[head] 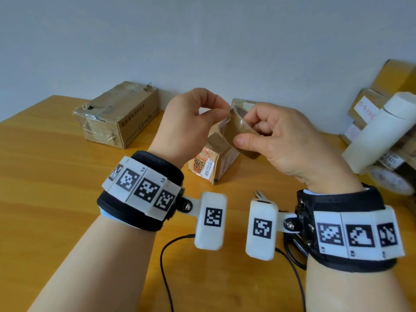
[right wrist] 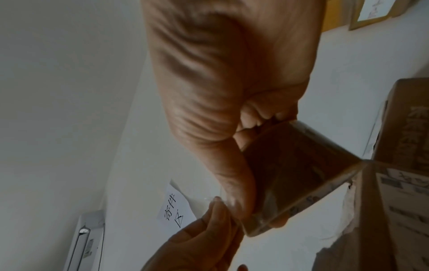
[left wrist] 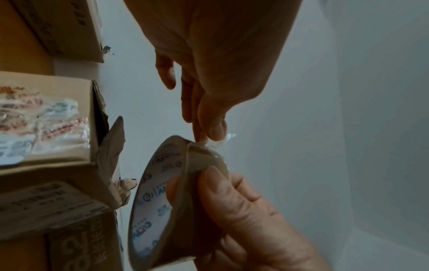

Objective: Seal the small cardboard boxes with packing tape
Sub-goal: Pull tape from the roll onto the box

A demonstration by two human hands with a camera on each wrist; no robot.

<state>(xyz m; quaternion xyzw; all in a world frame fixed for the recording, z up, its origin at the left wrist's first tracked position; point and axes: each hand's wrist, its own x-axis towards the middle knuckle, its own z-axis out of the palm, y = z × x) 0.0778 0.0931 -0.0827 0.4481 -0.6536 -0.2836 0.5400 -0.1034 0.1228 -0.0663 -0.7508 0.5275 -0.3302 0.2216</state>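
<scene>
Tape roll (head: 239,134) gripped in right hand (head: 290,140), left hand (head: 191,122) pinching its flimsy, sticky free end (left wrist: 218,144) — light, clingy stuff.

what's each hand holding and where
Right hand holds the tape roll, thumb on its outside, fingers through the core. Left hand pinches its loose end.

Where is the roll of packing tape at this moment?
In the head view the tape roll is held above the table by the right hand, over the small labelled box; the left hand pinches its loose end.
</scene>
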